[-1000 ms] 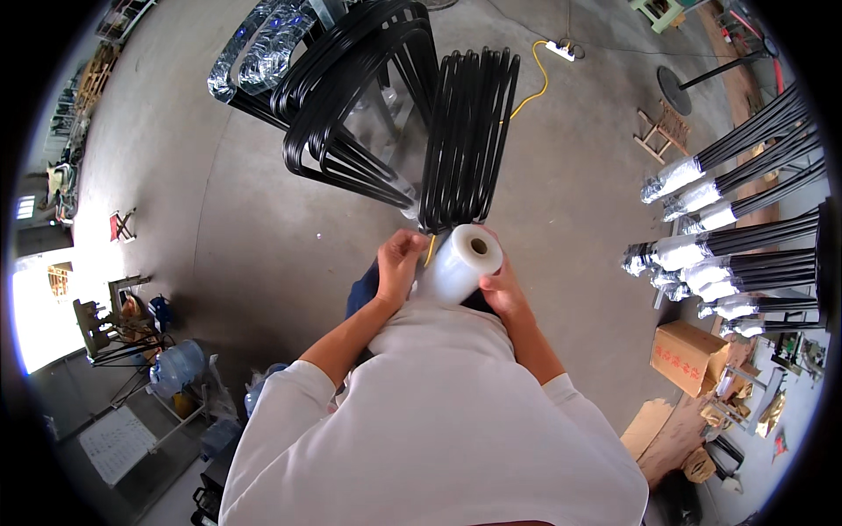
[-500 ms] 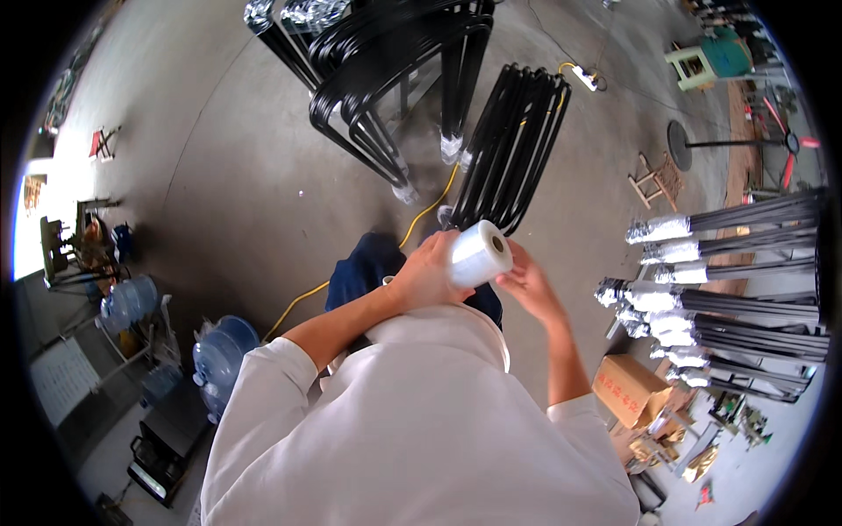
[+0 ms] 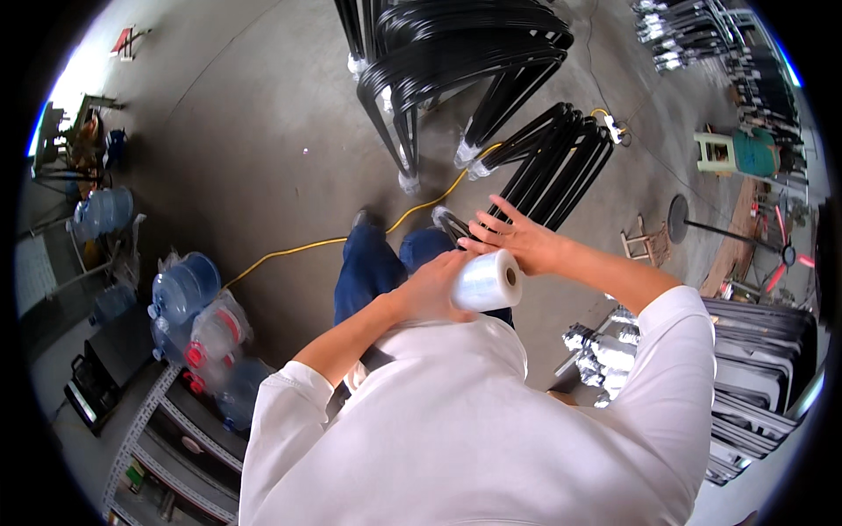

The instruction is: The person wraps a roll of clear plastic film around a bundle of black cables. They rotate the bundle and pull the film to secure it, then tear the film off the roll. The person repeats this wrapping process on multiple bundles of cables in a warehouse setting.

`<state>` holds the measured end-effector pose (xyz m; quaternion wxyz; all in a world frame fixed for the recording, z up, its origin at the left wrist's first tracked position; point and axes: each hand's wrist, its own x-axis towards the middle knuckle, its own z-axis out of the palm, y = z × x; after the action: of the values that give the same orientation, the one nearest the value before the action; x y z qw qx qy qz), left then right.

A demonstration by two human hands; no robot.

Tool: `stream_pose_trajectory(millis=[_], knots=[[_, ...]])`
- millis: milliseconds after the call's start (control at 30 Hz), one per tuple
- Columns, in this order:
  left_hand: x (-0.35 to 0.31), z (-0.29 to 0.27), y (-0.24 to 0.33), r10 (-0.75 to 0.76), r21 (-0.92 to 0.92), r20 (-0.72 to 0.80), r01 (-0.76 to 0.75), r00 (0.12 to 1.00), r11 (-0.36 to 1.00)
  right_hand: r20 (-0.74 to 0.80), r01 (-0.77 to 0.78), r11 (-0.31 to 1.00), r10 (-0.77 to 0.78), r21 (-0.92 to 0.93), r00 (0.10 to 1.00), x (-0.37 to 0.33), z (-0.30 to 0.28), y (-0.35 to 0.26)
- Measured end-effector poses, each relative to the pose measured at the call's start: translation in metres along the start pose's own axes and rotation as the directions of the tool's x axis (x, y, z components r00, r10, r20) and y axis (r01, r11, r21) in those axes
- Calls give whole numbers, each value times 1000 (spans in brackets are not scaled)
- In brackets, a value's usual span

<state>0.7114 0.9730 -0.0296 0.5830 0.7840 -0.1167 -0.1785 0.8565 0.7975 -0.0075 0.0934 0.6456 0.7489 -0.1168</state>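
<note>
And gripping the film roll [image 3: 484,282] in the left hand [image 3: 431,285], holding the right hand [image 3: 526,243] spread open beside it, near black frames [image 3: 548,167] with wrapped feet, bare bars.

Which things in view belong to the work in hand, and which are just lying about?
Likely part of the work:
- roll of clear film, held in the left hand, right hand beside it, fingers spread
- black tubular frames, clear wrapping on some ends

Apparently just about:
- yellow cord
- water bottles
- small stool
- power strip
</note>
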Motion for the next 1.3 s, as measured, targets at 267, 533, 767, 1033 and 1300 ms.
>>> stream_pose_trajectory(millis=[267,533,767,1033,1300], knots=[[-7,16,9,-64,-60,-110,58,992,997,-69,125,983,-117,134,991,8,0,9],[-27,29,21,-300,-123,-244,277,922,953,-50,119,978,-112,173,992,14,-7,13],[-49,31,3,-121,-73,-525,97,842,993,-35,123,979,-119,165,992,14,-9,14],[9,-10,-71,-333,-297,-703,165,628,940,-85,79,970,-61,230,995,15,-8,9],[126,-41,-97,-27,-93,-251,4,968,996,-150,56,982,-29,179,988,19,-12,18]])
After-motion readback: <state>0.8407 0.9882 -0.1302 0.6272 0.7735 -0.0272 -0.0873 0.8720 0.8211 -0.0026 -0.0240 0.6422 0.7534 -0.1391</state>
